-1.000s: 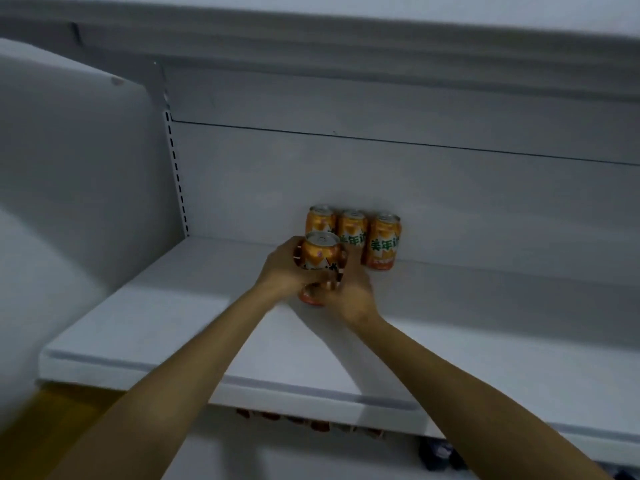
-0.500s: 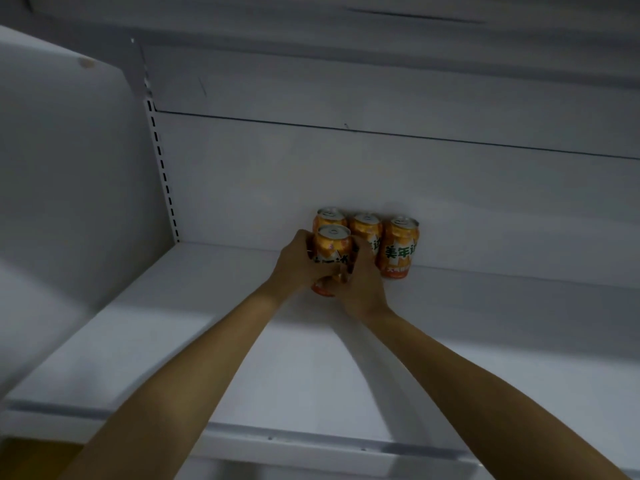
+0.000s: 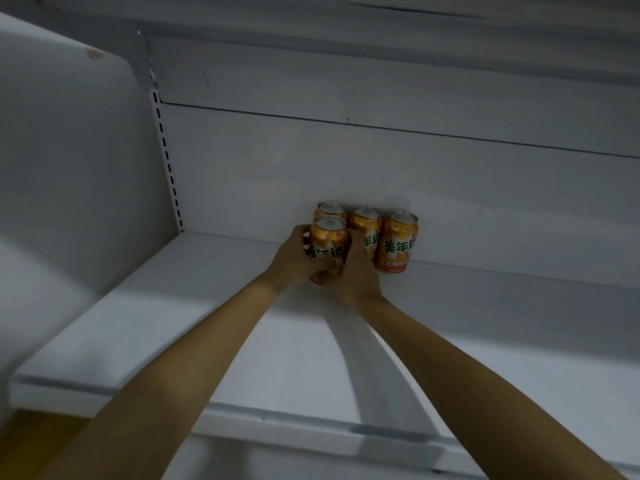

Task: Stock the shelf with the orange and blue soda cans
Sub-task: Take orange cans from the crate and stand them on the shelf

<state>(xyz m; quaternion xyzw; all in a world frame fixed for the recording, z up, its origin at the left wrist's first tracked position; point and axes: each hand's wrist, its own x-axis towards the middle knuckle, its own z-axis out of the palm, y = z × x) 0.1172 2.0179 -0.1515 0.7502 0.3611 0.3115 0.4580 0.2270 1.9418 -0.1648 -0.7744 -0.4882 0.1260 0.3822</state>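
Three orange soda cans stand in a row against the back wall of the white shelf (image 3: 173, 327): a left one (image 3: 330, 210), mostly hidden, a middle one (image 3: 367, 225) and a right one (image 3: 397, 244). A fourth orange can (image 3: 327, 240) stands just in front of the left one. My left hand (image 3: 294, 259) grips its left side and my right hand (image 3: 356, 271) grips its right side, fingers curled round its lower half. No blue can is in view.
A white side panel (image 3: 69, 168) closes the shelf on the left, with a slotted upright (image 3: 166, 157) in the corner. Another shelf (image 3: 381, 36) hangs overhead. Bare shelf surface stretches to the right of the cans and towards the front edge (image 3: 311, 420).
Both hands have carried the front can farther back and set it close in front of the left rear can. The camera has moved nearer the shelf.
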